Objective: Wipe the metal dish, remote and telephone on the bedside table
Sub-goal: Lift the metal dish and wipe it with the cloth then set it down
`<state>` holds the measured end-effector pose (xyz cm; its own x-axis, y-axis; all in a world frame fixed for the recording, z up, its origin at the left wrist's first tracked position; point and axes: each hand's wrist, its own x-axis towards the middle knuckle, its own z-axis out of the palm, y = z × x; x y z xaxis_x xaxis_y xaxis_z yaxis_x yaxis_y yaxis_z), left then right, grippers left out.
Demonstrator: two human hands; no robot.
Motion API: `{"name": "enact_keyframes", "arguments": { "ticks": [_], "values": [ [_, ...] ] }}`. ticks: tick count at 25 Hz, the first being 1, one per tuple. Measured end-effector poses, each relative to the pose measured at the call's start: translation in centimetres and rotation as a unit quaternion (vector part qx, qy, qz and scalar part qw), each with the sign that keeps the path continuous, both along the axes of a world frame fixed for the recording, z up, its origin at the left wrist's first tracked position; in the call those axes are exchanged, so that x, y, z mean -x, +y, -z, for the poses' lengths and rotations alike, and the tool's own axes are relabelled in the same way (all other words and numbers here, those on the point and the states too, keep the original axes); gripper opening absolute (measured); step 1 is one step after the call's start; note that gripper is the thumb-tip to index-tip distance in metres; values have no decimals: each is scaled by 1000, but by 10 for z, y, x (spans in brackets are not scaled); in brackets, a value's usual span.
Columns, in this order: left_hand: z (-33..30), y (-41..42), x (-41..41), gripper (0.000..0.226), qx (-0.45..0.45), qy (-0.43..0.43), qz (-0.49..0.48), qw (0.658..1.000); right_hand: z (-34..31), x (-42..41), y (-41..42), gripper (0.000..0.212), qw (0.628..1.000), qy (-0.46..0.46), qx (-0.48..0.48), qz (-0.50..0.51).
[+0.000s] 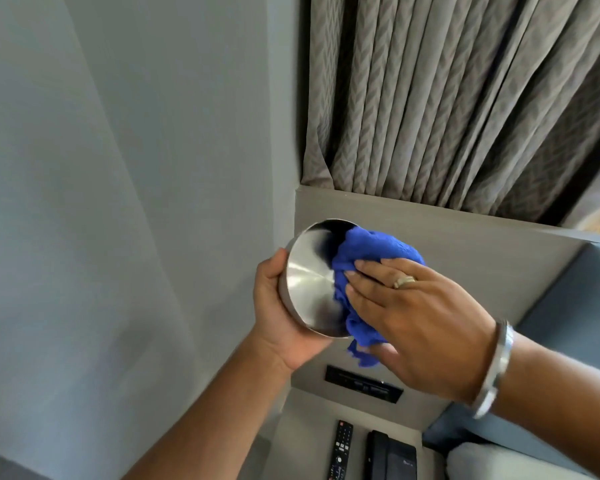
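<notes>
My left hand [278,306] grips the round metal dish [309,278] by its rim and holds it in the air, tilted on its side above the bedside table. A blue cloth [364,258] is pressed against the dish's right part by my right hand [420,313], fingers flat on the cloth. Below, on the bedside table [302,441], lies the black remote [340,452] with the black telephone [390,457] right beside it; both are cut off by the frame's bottom edge.
A grey wall fills the left. A grey headboard panel [430,244] with a black switch plate [362,384] stands behind the table, and patterned curtains [447,98] hang above it. A bed with a pillow [492,459] lies at the lower right.
</notes>
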<state>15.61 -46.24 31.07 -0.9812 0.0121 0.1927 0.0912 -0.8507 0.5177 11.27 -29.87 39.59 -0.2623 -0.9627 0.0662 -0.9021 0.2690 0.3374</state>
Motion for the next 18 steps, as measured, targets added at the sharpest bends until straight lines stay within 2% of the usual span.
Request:
{"name": "enact_keyframes", "arguments": {
  "ticks": [2,5,7,9,11,13,14,16,18],
  "values": [
    [1,11,-4,68,0,-3,10,1000,0,-8,9,53,1000,-17,-7,-18],
    [8,24,-7,65,18,-17,-14,1000,-11,-22,5,32,973,-200,49,-104],
    [7,20,-13,64,14,21,5,1000,-12,-26,-3,32,954,-264,59,-128],
    [3,19,-16,64,11,10,1,1000,-7,-22,-3,50,965,-226,44,-128],
    [2,24,-14,66,7,-32,8,999,-10,-13,-1,84,990,-110,20,-91],
    [-1,30,-12,68,20,-15,10,1000,-16,-7,2,111,999,-23,-3,-35],
    [-2,28,-10,67,35,-1,-12,999,-17,-7,4,115,1000,1,-14,-8],
    [-6,21,-6,63,21,-2,-5,1000,-15,-11,8,98,997,60,-38,32],
    [-3,21,-5,61,37,-3,-22,999,-6,-15,12,62,990,108,-61,69]
  ]
}}
